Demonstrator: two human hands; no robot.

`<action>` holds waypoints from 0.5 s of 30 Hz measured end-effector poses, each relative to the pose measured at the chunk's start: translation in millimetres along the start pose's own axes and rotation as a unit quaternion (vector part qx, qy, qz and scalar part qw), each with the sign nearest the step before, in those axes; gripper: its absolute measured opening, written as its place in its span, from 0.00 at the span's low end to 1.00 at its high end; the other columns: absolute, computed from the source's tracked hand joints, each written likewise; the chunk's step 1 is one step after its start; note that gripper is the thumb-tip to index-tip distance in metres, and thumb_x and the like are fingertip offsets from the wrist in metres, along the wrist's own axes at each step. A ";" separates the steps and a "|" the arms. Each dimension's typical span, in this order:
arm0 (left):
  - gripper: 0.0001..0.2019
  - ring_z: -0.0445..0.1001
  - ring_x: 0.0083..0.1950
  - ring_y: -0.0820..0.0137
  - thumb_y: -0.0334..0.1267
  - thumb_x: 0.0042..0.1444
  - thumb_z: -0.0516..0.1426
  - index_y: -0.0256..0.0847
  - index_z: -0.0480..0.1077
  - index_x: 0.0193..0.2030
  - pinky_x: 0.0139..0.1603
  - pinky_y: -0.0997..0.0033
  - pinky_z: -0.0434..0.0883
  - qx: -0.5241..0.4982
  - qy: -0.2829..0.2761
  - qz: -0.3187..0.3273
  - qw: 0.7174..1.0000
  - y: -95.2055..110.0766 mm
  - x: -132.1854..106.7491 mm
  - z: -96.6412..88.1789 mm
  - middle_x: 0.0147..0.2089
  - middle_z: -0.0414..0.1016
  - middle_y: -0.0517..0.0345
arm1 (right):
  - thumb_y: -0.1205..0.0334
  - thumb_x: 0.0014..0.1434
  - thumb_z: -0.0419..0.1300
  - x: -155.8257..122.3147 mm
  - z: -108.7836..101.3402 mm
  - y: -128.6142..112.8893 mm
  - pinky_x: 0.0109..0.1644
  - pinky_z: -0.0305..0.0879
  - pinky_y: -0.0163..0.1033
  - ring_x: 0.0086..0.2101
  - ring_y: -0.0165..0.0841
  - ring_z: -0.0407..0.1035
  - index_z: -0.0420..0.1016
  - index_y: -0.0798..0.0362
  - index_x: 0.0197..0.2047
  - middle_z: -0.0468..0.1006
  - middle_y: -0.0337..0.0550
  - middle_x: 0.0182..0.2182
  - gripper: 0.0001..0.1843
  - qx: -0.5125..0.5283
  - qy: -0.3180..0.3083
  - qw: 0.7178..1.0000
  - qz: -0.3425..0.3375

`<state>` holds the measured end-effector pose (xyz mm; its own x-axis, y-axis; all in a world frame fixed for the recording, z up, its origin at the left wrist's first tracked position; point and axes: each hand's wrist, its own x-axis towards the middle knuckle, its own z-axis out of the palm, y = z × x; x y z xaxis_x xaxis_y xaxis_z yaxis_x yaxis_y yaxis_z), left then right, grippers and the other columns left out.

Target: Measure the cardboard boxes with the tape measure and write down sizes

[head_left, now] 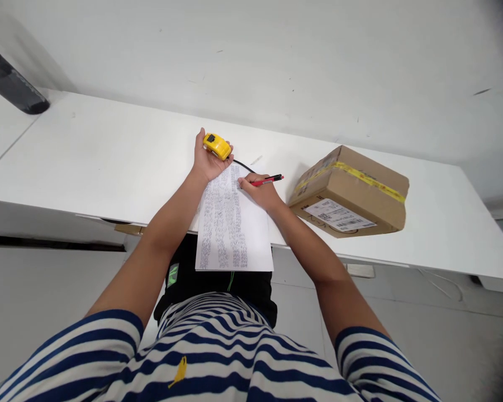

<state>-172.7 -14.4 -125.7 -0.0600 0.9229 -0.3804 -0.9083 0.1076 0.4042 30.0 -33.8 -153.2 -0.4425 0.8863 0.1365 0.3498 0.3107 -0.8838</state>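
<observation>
My left hand (208, 162) is closed around a yellow tape measure (218, 146) with a black button, just above the top left of a sheet of paper (257, 240). Columns of blue handwriting cover much of the sheet, whose lower end juts past the table's front edge. In my right hand (262, 191) is a red pen (268, 180) with a black end. That hand rests on the upper right of the paper, and the pen's writing tip is hidden behind the fingers. A thin black cord (243, 164) runs between the two hands.
To the right of the paper, a taped cardboard box (364, 190) with a white shipping label stands on the white table (109, 151). A wall (255, 67) rises behind the table. At the far left is a dark post (14, 81).
</observation>
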 end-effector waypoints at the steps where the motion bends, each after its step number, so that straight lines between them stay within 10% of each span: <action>1: 0.26 0.85 0.40 0.61 0.66 0.65 0.59 0.45 0.76 0.50 0.42 0.64 0.83 -0.001 0.000 0.001 1.000 -0.1 -0.4 0.2 0.34 0.81 0.52 | 0.46 0.63 0.63 -0.1 0.0 0.2 0.40 0.65 0.44 0.31 0.35 0.67 0.67 0.47 0.22 0.73 0.37 0.23 0.22 0.002 -0.001 1.000 0.000; 15: 0.23 0.84 0.35 0.64 0.61 0.69 0.56 0.40 0.74 0.46 0.36 0.65 0.80 0.010 -0.001 -0.011 1.000 0.3 -4.3 3.8 0.33 0.81 0.53 | 0.43 0.62 0.63 -2.1 1.0 0.3 0.38 0.61 0.43 0.29 0.33 0.61 0.63 0.47 0.22 0.66 0.35 0.22 0.25 0.013 0.019 1.000 0.003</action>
<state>-171.2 -16.9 -120.8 -0.0387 0.9207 -0.3883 -0.9006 0.1363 0.4127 30.2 -35.9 -154.2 -0.4082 0.9010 0.1470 0.3305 0.2960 -0.8962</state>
